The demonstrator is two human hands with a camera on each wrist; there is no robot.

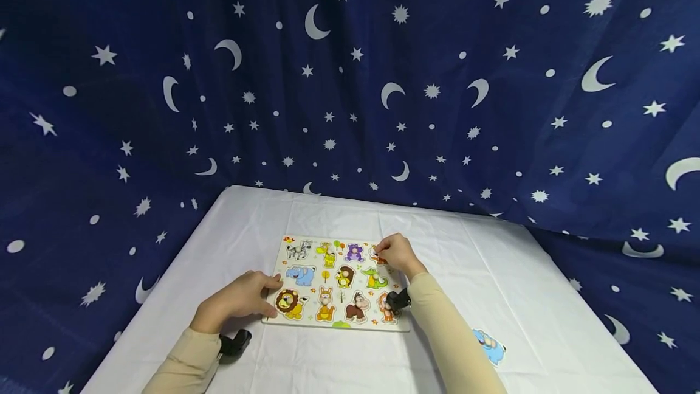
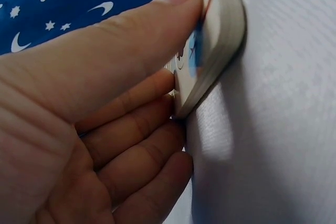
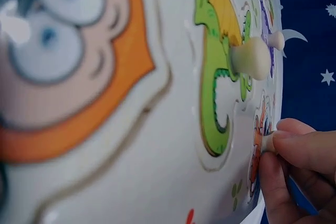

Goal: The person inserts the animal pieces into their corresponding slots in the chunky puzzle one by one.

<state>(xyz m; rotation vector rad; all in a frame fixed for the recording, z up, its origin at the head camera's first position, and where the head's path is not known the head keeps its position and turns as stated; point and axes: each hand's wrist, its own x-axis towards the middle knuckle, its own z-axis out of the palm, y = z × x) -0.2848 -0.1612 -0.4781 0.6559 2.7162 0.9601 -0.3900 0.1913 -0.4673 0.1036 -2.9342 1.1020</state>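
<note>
A flat wooden animal puzzle board (image 1: pixel 366 325) lies on the white cloth. At its near left corner my left hand (image 1: pixel 243 297) holds the edge, the thumb on the top face and the other fingers along the side. My right hand (image 1: pixel 400 254) reaches over the far right corner. There it pinches the small wooden knob (image 3: pixel 268 143) of an orange animal puzzle piece (image 3: pixel 256 156), which sits at its place in the board and is partly covered by the fingers. A green crocodile piece (image 1: pixel 374 278) with its own knob is just nearer.
A loose blue elephant piece (image 1: pixel 489 346) lies on the cloth beyond the right forearm. On the board, the blue elephant picture (image 1: pixel 299 275) and the zebra picture (image 1: pixel 299 250) show no knobs. A dark blue curtain (image 1: pixel 350 78) with stars and moons hangs behind the table.
</note>
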